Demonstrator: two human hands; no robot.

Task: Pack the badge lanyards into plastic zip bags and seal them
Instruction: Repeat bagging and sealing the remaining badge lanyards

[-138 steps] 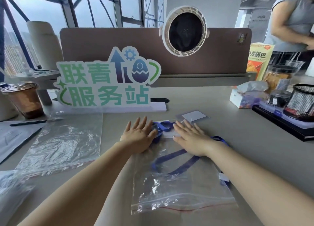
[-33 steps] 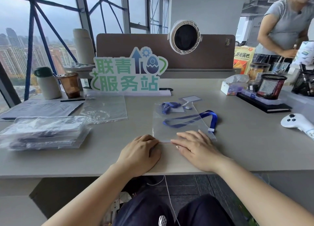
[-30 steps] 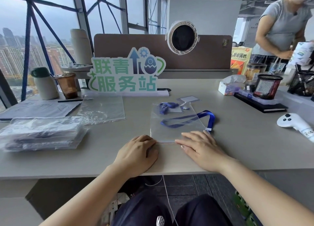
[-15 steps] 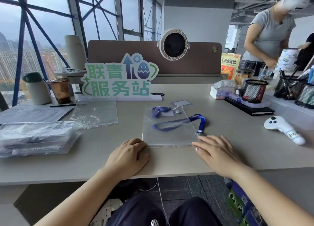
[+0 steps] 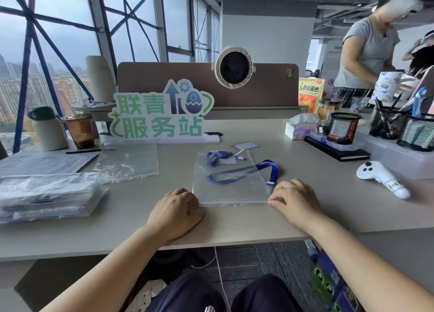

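A clear zip bag point(image 5: 231, 190) lies flat on the desk point(image 5: 234, 220) in front of me, its zip edge toward me. A blue lanyard point(image 5: 237, 174) lies under or in it, and one loop with a white tag sticks out past the bag's right side. My left hand point(image 5: 175, 212) rests curled at the bag's near left corner. Fingertips of my right hand point(image 5: 293, 200) press the near right corner of the zip edge. A second blue lanyard bundle point(image 5: 217, 156) and a card sleeve point(image 5: 245, 145) lie just beyond the bag.
A stack of packed bags point(image 5: 44, 194) sits at the left, an empty zip bag point(image 5: 128, 160) behind it. A green sign point(image 5: 159, 118), a cup point(image 5: 78, 129), mesh pen holders point(image 5: 344, 128) and a white controller point(image 5: 381, 178) ring the desk. A person point(image 5: 366, 53) stands at the back right.
My hands came from the bag's far end to its near zip edge. Since then the right hand has slid rightward along that edge to the corner; the left hand stays at the left corner.
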